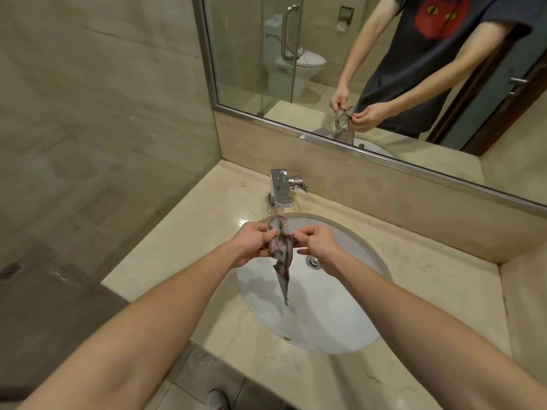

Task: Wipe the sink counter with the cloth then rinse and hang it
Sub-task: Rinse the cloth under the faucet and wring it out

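Hanging over the white sink (340,306), a wet grey checked cloth (281,250), bunched at the top, trailing down to a thin point above the bowl and touching nothing below. Gripped at its upper part from both sides: left hand (251,244) closed on the bunched left edge, fingers (260,232) curled tight round the fabric; right hand (319,247) pinching the right edge between thumb and fingertips (299,232), the other fingers folded in. Held just in front of the chrome tap (281,187), which stands on the back edge of the counter (177,238), lever pointing right. Cannot tell whether water runs. Drain (313,261) visible in the bowl, just beside and partly under the right hand. Wet patches glinting on the counter between tap and sink rim, and drops along the front edge. Both bare forearms reaching in from the bottom corners. Behind the counter's back edge, a low stone upstand, then a mirror (296,84) in a metal frame, showing the same hands on the cloth, a dark T-shirt with a red print, a toilet (296,63), a glass partition and a paper holder (344,16). Beige tiled wall (103,99) at the counter's left edge. Tip of a shoe (217,399) on the floor below the front edge.
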